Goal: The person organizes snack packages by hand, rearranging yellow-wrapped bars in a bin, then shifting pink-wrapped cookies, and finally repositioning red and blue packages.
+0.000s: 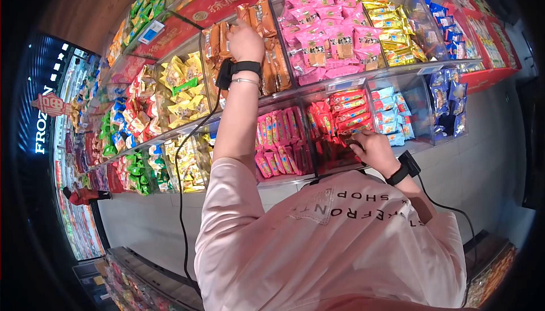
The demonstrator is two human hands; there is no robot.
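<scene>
My left hand (246,43) reaches into the upper bin of brown-wrapped snack packets (275,67). Its fingers are bent closed around a brown snack packet (244,13) that stands up at the fingertips; part of the grip is hidden behind the hand. Lower down, my right hand (374,149) hovers at the front of a bin of red-wrapped snack packets (347,108). Its thumb and bent fingers are apart, and nothing shows between them. Both wrists carry black strapped devices with cables.
Pink packets (330,38) and yellow packets (392,27) fill bins to the right of the brown ones. Light-blue packets (392,115) lie beside the red ones. Clear plastic dividers and rims separate the bins. A black cable (180,197) hangs left of my left arm.
</scene>
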